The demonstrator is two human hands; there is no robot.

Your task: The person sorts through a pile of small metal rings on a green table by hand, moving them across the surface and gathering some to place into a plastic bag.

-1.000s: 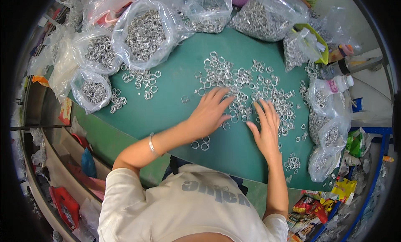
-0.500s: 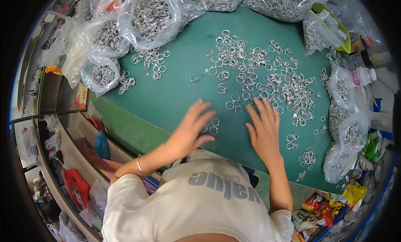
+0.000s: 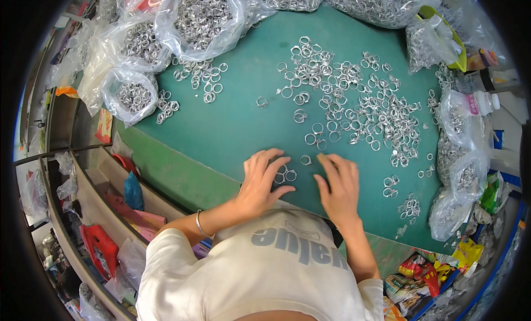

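A lone ring (image 3: 305,160) lies at ten o'clock from my nearer right hand (image 3: 339,186); loose rings (image 3: 285,176) sit at three o'clock from my left hand (image 3: 257,181), both hands half-open, visibly gripping nothing.

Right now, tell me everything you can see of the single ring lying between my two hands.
The ring is a small, round, silvery band that looks like metal, its open middle showing the green tabletop. It appears to lie flat, apart from the small cluster of rings by the left hand, and just left of the right hand. Neither hand holds it; finer detail is too small to tell.
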